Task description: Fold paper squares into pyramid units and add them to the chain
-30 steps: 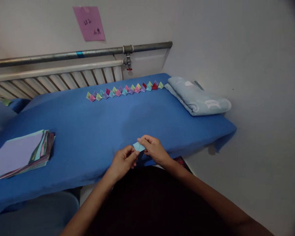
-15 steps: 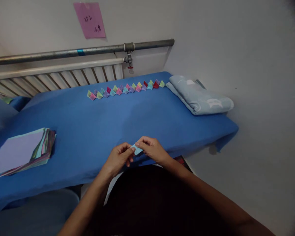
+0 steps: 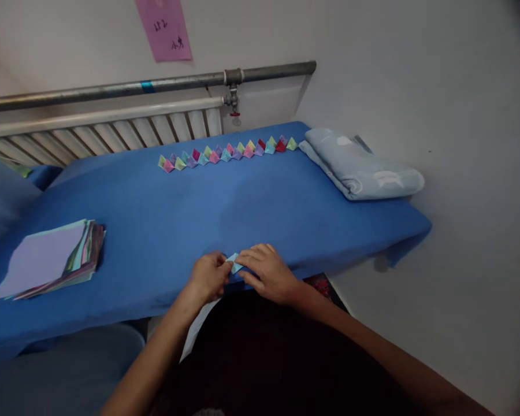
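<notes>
Near the front edge of the blue-covered bed, a small folded piece of light blue paper [image 3: 234, 263] lies between my two hands. My left hand [image 3: 208, 276] pinches its left side between thumb and fingers. Over its right side reach the stretched fingers of my right hand [image 3: 266, 273], touching the paper, with the thumb held apart below. Part of the paper is covered by the fingers. Farther back, several folded paper pieces [image 3: 226, 155] in many colours stand in a zigzag double row.
A stack of coloured paper sheets [image 3: 43, 257] lies at the left on the blue sheet [image 3: 169, 219]. A folded light blue blanket [image 3: 364, 164] sits at the right end by the wall. Behind the bed run a radiator [image 3: 143, 130] and a metal pipe [image 3: 182, 82].
My right thumb has come off the paper, and its fingers now stretch across it. The paper has shifted slightly left and lies flatter. The camera view has moved a little.
</notes>
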Motion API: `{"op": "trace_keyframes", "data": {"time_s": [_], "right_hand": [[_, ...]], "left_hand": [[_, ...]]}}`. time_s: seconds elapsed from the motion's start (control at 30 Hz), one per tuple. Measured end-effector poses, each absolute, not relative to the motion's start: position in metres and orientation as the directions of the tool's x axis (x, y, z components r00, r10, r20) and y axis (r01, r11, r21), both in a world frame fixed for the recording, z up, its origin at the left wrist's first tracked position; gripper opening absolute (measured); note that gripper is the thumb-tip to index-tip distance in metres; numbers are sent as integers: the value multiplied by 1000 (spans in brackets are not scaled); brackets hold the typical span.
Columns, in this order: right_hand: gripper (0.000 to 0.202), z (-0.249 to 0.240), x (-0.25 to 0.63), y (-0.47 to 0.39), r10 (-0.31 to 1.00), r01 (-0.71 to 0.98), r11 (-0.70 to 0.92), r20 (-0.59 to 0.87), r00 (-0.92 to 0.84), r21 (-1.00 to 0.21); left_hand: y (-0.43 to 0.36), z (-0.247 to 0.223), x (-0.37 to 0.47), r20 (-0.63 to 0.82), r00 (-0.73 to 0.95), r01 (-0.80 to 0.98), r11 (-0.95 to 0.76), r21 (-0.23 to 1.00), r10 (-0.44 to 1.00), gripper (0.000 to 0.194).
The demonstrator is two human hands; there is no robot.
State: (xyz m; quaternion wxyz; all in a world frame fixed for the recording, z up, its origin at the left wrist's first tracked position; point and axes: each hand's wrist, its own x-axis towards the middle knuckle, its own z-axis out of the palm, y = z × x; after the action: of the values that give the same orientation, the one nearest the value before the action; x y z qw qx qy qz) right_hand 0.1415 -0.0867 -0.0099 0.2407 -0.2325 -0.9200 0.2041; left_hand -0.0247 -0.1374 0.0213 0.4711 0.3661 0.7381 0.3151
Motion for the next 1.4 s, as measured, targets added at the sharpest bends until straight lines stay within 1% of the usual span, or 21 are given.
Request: {"op": "trace_keyframes", "data": {"time_s": [0.03,0.07,0.1,0.13,0.17,0.2,0.27,0.33,0.43,0.57,0.73,0.83,1.03,1.13,1.27,1.4], "right_hand": [[24,-10,142,-87,521,336,815,345,-781,-472],[23,-10,142,-87,516,337,821,345,-784,-461],[23,-10,142,-87,512,338,826,349,-785,-452],[24,-10,143,-87,510,339,829,354,-784,-444],[24,-11,143,-88,509,340,832,360,-782,-438],[25,-11,143,-88,509,342,834,366,-779,-433],[25,-12,143,-89,512,349,836,373,-773,-424],[25,-14,143,-91,524,367,834,379,-763,-413],[23,-15,142,-93,536,391,833,398,-744,-390],[21,-14,142,-92,541,394,832,417,-730,-390],[21,-15,147,-90,524,385,847,448,-724,-367],[21,-16,148,-90,507,378,858,463,-727,-347],[20,-16,146,-90,526,404,849,463,-714,-341],[22,-16,146,-90,527,411,849,465,-711,-333],[22,-17,146,-91,535,428,844,462,-707,-323],[23,-19,146,-91,543,438,840,467,-698,-321]], "left_hand": [[-138,22,-27,-410,-317,312,502,807,855,15],[-139,21,-30,-315,-329,411,435,801,890,12],[-140,21,-33,-188,-307,531,332,780,933,10],[-142,19,-37,-50,-241,653,200,730,969,7],[-144,17,-40,71,-139,753,58,656,988,6],[-146,15,-43,156,-27,813,-68,578,987,11],[-151,9,-49,225,130,849,-226,478,965,23],[-155,4,-54,255,200,857,-295,423,946,28],[-158,-1,-58,282,246,854,-346,390,927,27],[-159,-6,-51,335,240,852,-363,378,911,23],[-161,-9,-37,425,222,890,-360,280,878,19],[-160,-9,-37,432,249,892,-379,245,867,17],[-155,-7,-45,445,308,870,-438,224,841,19],[-154,-9,-46,467,335,869,-460,183,819,18],[-156,-11,-46,496,342,884,-452,119,798,18],[-158,-12,-45,514,321,898,-428,103,796,19]]}}
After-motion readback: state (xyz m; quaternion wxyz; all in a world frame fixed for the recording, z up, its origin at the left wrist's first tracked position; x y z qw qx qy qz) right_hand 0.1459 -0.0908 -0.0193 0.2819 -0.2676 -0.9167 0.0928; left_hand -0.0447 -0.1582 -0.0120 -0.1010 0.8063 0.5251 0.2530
